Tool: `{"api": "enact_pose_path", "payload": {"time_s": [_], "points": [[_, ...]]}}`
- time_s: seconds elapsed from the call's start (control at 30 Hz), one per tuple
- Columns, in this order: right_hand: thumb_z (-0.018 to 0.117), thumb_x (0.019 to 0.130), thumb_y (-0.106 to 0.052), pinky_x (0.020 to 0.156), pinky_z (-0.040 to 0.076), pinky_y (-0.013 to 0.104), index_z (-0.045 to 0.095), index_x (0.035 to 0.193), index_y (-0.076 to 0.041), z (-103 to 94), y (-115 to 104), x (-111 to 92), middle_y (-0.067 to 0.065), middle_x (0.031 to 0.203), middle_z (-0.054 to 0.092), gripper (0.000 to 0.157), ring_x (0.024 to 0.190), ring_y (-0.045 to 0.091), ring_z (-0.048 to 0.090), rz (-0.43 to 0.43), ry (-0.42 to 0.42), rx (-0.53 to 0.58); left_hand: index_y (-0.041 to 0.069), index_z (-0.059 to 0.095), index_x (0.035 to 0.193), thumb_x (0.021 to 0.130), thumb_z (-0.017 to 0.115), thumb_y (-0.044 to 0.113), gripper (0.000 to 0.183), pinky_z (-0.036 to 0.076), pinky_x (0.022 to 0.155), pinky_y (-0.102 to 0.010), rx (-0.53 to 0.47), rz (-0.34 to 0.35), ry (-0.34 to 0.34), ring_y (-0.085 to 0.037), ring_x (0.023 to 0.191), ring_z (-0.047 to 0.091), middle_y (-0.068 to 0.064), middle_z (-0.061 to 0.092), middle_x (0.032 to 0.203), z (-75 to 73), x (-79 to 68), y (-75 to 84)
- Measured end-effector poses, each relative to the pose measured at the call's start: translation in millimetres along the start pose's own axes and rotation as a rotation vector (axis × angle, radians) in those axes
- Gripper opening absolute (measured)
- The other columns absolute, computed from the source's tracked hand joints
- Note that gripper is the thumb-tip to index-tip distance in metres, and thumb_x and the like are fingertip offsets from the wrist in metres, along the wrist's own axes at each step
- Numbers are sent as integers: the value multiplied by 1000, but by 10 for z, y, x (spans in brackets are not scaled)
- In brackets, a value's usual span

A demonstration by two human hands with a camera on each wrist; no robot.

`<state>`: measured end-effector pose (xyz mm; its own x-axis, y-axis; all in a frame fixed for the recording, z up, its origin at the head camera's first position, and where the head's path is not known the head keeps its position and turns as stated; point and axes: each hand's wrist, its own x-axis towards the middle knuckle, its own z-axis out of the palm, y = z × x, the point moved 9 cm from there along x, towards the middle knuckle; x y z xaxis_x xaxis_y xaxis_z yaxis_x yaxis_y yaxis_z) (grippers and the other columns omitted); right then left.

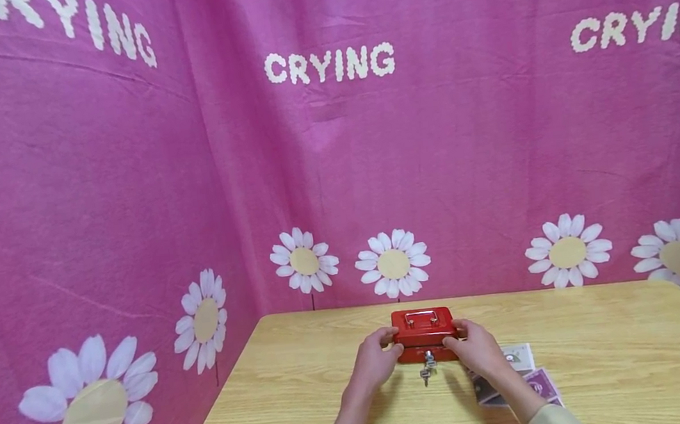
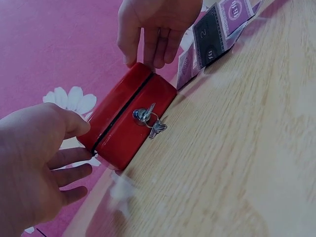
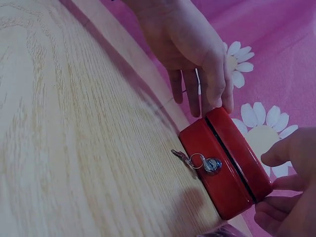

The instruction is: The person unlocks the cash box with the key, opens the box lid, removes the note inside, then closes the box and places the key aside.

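A red metal cash box [image 1: 425, 334] stands on the table, its front lock facing me. On its lid lies a silver carrying handle [image 1: 421, 318]. A key sits in the lock [image 2: 142, 115], and more keys [image 1: 424, 374] hang from its ring. A dark line runs between lid and base. My left hand [image 1: 374, 360] holds the lid's left end, with the thumb by the front corner. At the opposite end my right hand [image 1: 477, 349] grips the lid in the same way, thumb at the front. Other fingers of both hands spread beside the box.
Play banknotes lie right of the box, partly under my right forearm: a purple note [image 1: 544, 384], a pale one [image 1: 520, 357] and a dark one [image 2: 209, 37]. The wooden table [image 1: 284, 386] meets pink cloth walls [image 1: 435, 159] with printed daisies and lettering.
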<state>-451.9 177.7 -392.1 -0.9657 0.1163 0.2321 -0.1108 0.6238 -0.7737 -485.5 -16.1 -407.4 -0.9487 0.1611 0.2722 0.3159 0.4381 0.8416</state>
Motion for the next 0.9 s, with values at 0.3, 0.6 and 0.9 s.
{"api": "enact_pose_path", "payload": {"time_s": [0.3,0.6,0.9], "points": [[61,92,-18,104,44,58,44,140,13,42,35,-1,35,136,53,60,124,49,54,23,-24,-16,8,67,123,92,65,11,32,49,100,-52,12,-10,12,-31,115,60,-11,69,116,4,6,-14],[62,92,-16,107,41,60,44,140,14,45,12,-11,34,136,53,59,127,49,50,-1,-36,-50,12,67,124,94,62,12,30,46,104,-56,53,-59,8,-32,120,59,-9,69,121,27,3,-40],[63,91,-14,107,41,59,45,138,15,42,-22,-26,34,135,55,58,129,49,49,-22,-44,-61,14,69,122,93,62,10,30,49,98,-54,91,-37,11,-31,115,61,-8,70,118,13,-7,-34]]}}
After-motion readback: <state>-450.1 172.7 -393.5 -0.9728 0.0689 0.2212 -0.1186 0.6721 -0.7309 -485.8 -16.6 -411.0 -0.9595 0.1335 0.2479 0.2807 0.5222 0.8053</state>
